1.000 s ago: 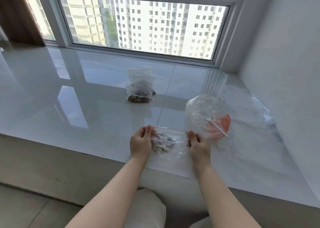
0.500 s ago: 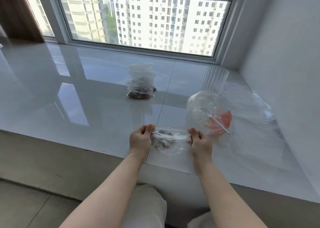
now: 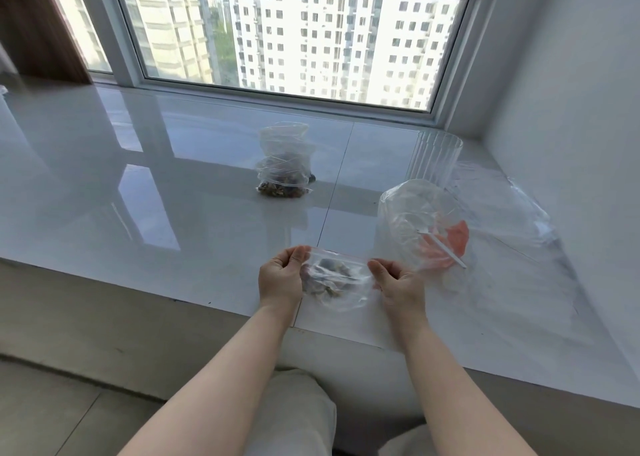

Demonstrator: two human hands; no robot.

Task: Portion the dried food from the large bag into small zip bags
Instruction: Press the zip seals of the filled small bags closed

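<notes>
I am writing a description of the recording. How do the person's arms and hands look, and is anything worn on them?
Both forearms are bare: no sleeves reach into view. The left hand and right hand wear no gloves, and no ring, watch or bracelet shows. Nails look short and unpainted. Below the arms, light cream trousers show.

Wide bare stretch of glossy sill (image 3: 138,185) on the left, open for passage all the way to the window. Straight ahead, blocked mid-sill by a filled clear bag (image 3: 284,168). On the right, crowded: a crumpled plastic bag (image 3: 415,227) holding something orange, a ribbed clear cup (image 3: 436,154) behind it, loose plastic sheeting (image 3: 512,213) against the wall.
</notes>
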